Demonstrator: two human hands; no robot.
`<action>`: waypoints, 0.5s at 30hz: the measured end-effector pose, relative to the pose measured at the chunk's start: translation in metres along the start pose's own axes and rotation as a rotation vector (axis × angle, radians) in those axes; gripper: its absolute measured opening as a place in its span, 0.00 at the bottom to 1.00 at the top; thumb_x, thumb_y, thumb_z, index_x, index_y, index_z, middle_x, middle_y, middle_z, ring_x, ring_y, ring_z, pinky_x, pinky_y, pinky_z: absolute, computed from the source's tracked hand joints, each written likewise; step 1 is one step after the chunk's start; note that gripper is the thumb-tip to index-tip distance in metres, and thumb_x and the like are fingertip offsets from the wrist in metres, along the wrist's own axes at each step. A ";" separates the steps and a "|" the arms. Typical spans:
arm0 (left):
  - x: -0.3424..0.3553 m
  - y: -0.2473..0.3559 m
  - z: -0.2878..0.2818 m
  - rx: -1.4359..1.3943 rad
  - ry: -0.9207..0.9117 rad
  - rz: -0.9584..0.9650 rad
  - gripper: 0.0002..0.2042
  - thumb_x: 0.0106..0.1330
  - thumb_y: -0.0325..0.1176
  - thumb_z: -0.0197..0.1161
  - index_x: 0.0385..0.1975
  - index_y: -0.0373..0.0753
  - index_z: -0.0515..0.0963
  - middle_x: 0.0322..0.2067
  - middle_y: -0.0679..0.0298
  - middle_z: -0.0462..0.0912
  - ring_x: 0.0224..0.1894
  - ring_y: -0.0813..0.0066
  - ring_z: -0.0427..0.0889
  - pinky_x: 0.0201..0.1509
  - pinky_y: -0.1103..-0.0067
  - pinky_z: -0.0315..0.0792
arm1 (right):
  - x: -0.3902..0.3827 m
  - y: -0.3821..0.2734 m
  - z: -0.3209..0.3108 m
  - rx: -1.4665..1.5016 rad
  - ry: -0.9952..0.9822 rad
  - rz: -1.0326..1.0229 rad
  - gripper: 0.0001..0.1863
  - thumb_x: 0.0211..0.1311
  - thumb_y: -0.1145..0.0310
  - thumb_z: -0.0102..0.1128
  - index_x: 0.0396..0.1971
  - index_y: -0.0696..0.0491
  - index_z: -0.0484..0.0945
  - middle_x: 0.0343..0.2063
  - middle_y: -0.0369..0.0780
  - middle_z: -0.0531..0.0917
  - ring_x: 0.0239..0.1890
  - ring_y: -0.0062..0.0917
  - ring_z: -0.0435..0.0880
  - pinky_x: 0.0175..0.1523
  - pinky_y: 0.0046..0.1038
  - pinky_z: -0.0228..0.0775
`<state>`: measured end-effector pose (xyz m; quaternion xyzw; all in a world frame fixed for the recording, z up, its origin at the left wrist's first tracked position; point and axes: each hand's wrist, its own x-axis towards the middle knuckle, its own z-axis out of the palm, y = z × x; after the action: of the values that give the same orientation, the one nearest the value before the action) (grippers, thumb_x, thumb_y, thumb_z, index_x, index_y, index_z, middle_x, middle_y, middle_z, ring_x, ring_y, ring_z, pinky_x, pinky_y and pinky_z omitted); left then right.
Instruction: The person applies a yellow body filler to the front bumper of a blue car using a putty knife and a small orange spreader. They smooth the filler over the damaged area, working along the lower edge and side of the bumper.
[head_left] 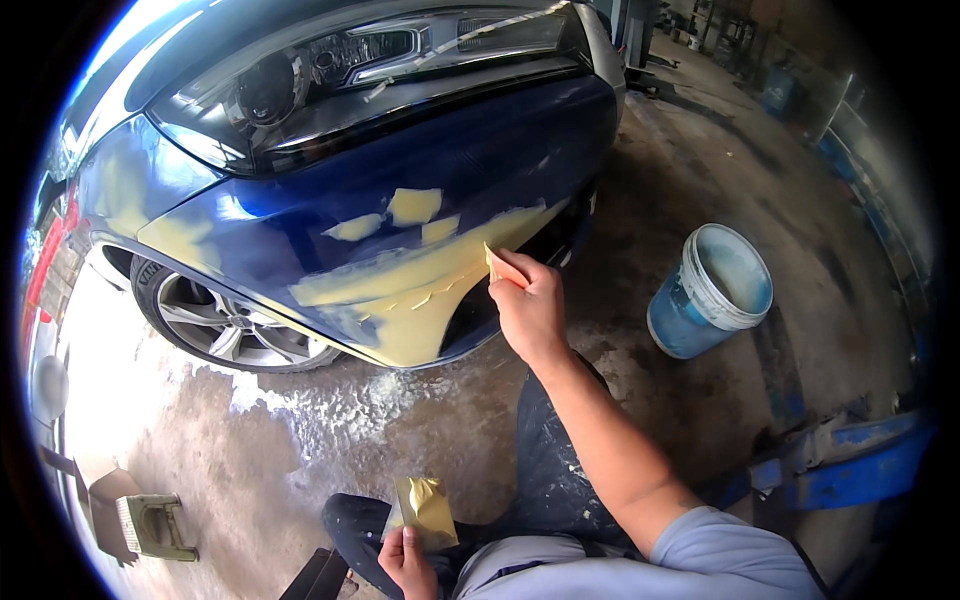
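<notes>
My right hand (pixel 532 312) grips an orange putty spreader (pixel 508 268) with pale yellow filler along its edge. The spreader is at the lower part of a dark blue car bumper (pixel 480 150), by a long band of yellow filler (pixel 412 322) with small ridges. Separate yellow patches (pixel 414 206) lie higher on the blue paint. Low in the view, near my knee, my left hand (pixel 408 566) is closed on the edge of a thin mixing board (pixel 397 518). A heap of yellow putty (pixel 430 505) covers much of that board.
A blue bucket with a white rim (pixel 700 292) stands on the floor to the right. On the left are a car wheel (pixel 232 318) and a small stool (pixel 160 527). Blue metal equipment (pixel 850 465) lies at the right. White residue (pixel 345 405) marks the floor.
</notes>
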<state>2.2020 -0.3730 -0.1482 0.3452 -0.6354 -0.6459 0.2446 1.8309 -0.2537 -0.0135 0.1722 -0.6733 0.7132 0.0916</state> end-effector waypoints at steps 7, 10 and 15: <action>0.010 -0.001 -0.005 0.021 0.040 0.054 0.13 0.76 0.33 0.63 0.32 0.28 0.81 0.26 0.73 0.78 0.31 0.87 0.69 0.35 0.84 0.62 | -0.039 -0.002 0.062 -0.265 0.102 -0.276 0.09 0.60 0.84 0.55 0.40 0.65 0.81 0.30 0.51 0.84 0.34 0.50 0.84 0.39 0.39 0.75; 0.011 -0.004 -0.014 0.012 0.058 0.053 0.13 0.76 0.33 0.64 0.33 0.28 0.81 0.27 0.72 0.78 0.31 0.86 0.69 0.37 0.84 0.63 | -0.052 0.003 0.092 -0.425 0.110 -0.425 0.10 0.55 0.84 0.60 0.39 0.63 0.80 0.31 0.49 0.84 0.36 0.47 0.82 0.43 0.45 0.70; 0.009 -0.012 -0.029 -0.001 0.072 0.045 0.13 0.75 0.34 0.65 0.33 0.28 0.81 0.27 0.71 0.78 0.31 0.86 0.69 0.37 0.84 0.63 | -0.067 0.005 0.139 -0.527 0.033 -0.486 0.17 0.50 0.85 0.62 0.43 0.62 0.78 0.30 0.47 0.82 0.35 0.47 0.81 0.42 0.47 0.69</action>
<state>2.2197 -0.3976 -0.1600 0.3537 -0.6337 -0.6275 0.2821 1.9075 -0.3852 -0.0385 0.2862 -0.7719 0.4750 0.3108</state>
